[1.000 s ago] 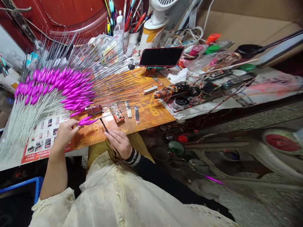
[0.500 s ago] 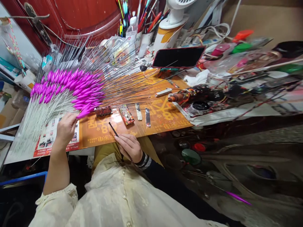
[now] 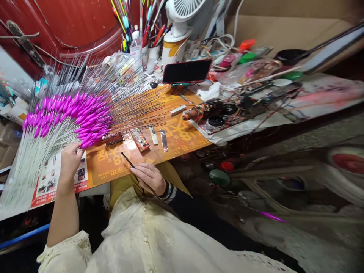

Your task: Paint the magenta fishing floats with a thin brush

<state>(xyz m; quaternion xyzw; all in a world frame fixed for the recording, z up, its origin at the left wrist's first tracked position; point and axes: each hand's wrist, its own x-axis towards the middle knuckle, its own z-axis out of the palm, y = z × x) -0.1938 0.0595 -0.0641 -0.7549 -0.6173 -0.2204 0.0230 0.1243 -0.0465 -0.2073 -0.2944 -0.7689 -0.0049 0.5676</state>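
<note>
A wide fan of magenta floats [image 3: 68, 110] with thin pale stems and dark tips lies over the left of the table. My left hand [image 3: 69, 159] is closed at the near edge of this bundle, its fingertips against the lowest floats; what they pinch is too small to make out. Nearer the middle, my right hand [image 3: 150, 176] is closed around a thin black stick [image 3: 127, 159], which points up and left above the table's front edge. Beyond it lie a dark red block [image 3: 114, 139] and a paint-spotted block [image 3: 140, 140].
Two small strips [image 3: 164, 140] lie on the orange table covering [image 3: 187, 146]. Behind them stand a phone [image 3: 187, 71], a white fan [image 3: 182, 15] and cups of coloured sticks. Stained tools [image 3: 207, 110] and bags crowd the right side.
The camera view has turned, so the table's things appear shifted left. My left hand stays at the bundle's near edge, and my right hand still holds the black stick.
</note>
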